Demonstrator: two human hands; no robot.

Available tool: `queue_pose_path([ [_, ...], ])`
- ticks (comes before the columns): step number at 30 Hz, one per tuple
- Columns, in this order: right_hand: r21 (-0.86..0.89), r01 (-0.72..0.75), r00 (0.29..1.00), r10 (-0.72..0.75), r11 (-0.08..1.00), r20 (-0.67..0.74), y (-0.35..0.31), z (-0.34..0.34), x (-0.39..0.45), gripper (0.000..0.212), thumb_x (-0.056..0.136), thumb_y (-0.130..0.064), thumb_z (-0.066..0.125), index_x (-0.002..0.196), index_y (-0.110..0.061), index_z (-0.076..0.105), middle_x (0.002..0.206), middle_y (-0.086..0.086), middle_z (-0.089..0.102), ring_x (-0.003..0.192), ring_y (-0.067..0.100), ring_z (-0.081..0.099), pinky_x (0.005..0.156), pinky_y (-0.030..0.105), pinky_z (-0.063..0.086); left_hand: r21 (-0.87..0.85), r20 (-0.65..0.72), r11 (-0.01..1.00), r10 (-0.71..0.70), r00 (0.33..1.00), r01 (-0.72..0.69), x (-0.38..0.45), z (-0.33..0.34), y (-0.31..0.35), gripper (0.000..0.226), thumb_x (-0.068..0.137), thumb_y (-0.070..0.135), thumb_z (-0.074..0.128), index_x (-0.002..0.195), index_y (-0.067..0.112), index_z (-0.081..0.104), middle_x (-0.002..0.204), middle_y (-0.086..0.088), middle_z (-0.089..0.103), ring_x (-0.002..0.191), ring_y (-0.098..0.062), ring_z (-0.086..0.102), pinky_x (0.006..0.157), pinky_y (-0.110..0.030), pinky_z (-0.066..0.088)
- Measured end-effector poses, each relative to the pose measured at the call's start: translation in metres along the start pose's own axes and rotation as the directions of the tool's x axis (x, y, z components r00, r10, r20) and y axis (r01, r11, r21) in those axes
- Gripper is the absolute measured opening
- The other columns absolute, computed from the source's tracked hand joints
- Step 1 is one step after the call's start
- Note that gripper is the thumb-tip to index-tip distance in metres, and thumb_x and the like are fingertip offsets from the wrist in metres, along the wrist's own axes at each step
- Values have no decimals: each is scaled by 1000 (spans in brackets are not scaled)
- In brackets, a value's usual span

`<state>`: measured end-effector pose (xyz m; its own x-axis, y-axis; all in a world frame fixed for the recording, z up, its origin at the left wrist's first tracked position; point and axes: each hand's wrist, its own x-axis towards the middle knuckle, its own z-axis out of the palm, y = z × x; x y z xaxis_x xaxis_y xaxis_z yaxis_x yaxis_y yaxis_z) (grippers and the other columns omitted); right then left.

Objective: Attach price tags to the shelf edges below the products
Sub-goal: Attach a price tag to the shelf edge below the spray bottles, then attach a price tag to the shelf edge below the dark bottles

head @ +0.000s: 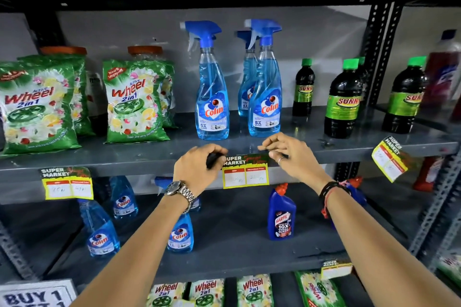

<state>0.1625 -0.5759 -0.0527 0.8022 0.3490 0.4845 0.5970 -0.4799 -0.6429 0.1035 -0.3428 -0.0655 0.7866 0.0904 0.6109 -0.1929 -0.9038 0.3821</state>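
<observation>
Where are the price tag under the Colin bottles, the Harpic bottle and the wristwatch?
price tag [245, 177]: head view, yellow-framed lower half.
Harpic bottle [282, 217]: head view, blue body above the label.
wristwatch [174, 187]: head view, round face.

Blue spray bottles [212, 97], green floral detergent bags [136, 104], yellow-bordered price tag [245, 173]

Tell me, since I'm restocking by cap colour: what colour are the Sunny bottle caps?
Green, atop dark bottles; clearest in the head view on the middle Sunny bottle's cap.

Steel watch [180, 190], ring [280, 160], perhaps thread bracelets [330, 190]
</observation>
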Motion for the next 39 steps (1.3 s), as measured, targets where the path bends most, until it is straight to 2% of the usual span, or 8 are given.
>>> queue_pose_path([
  [3,52,33,998,-30,998,-60,9,-30,-7,19,87,-1,60,101,-14,59,106,-1,74,95,1,67,84,11,51,-43,-33,999,31,999,-33,-3,7,17,22,86,49,52,96,30,58,97,9,68,90,-16,60,83,-36,48],
  [7,-36,51,954,-60,998,-295,44,-99,-25,18,85,-3,63,101,-13,62,106,3,73,102,13,67,95,33,52,29,-86,994,111,990,-109,1,34,61,22,89,44,51,100,26,57,105,5,68,102,-19,59,106,-39,33],
  [13,-147,-47,903,-21,988,-430,132,-220,-52,13,85,-10,65,95,-19,64,101,7,72,101,24,67,89,39,52,-34,-17,993,109,994,-110,12,95,160,24,89,45,48,107,30,54,112,3,66,96,-22,62,73,-37,51],
  [18,-195,-94,950,29,976,-311,198,-269,-75,10,86,-28,66,93,-22,63,97,-5,69,100,18,66,83,31,48,-109,24,988,115,993,-112,26,148,236,23,89,42,49,108,31,55,112,8,66,102,-16,62,77,-37,53],
  [22,-239,-34,991,1,970,-136,221,-273,-85,10,82,-35,70,84,-26,65,125,-2,64,119,10,55,91,21,36,-75,24,989,130,991,-127,40,175,283,23,88,47,47,110,40,52,111,18,66,102,-9,61,73,-32,52],
  [26,-368,39,995,-72,929,-76,228,-261,-86,19,76,-38,75,88,-24,70,136,5,56,132,23,45,112,37,32,69,27,982,174,984,-176,52,188,308,28,88,51,44,115,46,49,111,17,66,96,-14,63,63,-28,44],
  [33,-381,33,975,-114,924,-190,227,-238,-87,11,79,-25,71,87,-18,71,136,10,54,132,33,41,115,50,26,171,43,980,96,994,-102,59,190,314,20,87,52,47,100,41,58,94,10,72,86,-19,65,64,-29,44],
  [39,-490,47,938,-207,871,-278,227,-247,-78,11,92,-26,56,97,-18,62,105,4,68,101,29,58,85,40,40,198,21,979,47,999,-50,60,194,309,18,89,48,46,93,35,58,84,7,72,78,-22,66,59,-28,44],
])
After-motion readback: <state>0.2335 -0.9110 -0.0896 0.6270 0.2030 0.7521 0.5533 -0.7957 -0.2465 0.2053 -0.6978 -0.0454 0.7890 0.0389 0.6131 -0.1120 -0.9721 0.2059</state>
